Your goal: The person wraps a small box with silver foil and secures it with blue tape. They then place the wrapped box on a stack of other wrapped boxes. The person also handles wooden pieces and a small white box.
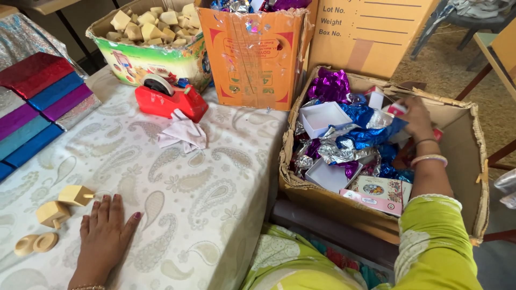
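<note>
While right hand (416, 117) digs in foil-filled carton (473, 161), grip unclear, left hand (106, 228) lies flat on tabletop (204, 177), steadying me beside wooden blocks (64, 204).

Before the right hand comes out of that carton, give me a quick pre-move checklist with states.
1. Right hand inside the brown carton, among the shiny wrap: ok.
2. Secure hold on an item: cannot tell; the fingers touch a small red and white box, but the grip is hidden.
3. Left hand flat on the paisley tablecloth, holding nothing: ok.
4. Wooden blocks just beside the left hand, not touching it: ok.
5. Way out above the carton free: ok, flaps are open.
6. Red tape dispenser out of the way, far across the table: ok.
</note>
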